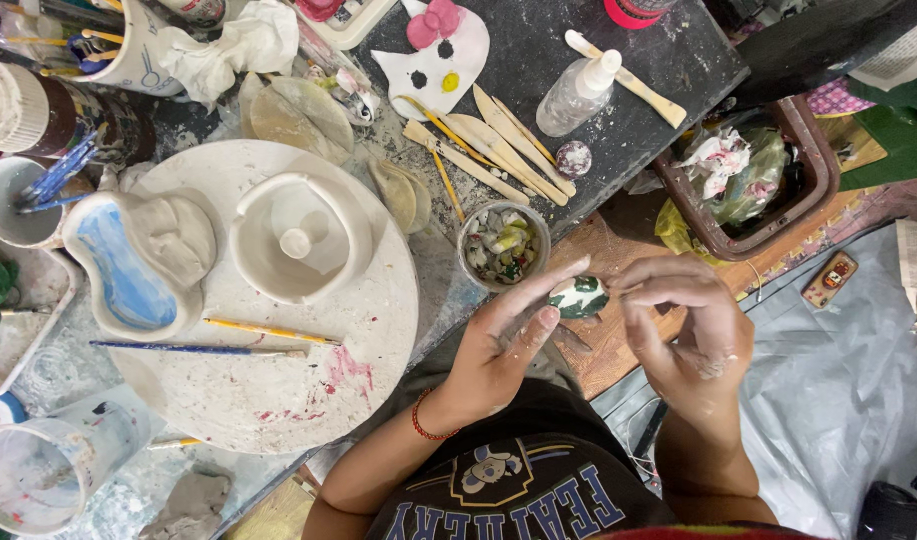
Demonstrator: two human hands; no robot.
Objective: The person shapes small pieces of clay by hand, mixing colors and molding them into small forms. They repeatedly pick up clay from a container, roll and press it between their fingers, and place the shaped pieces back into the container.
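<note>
Head view: both hands' fingers (538, 300) pinch a green-white clay piece (579, 297).

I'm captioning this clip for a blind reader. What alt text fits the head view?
Seen from above, a left hand and right hand hold a small green-and-white clay piece between them. Beside them a round white board bears an unglazed clay dish, a blue-painted dish and two brushes.
</note>
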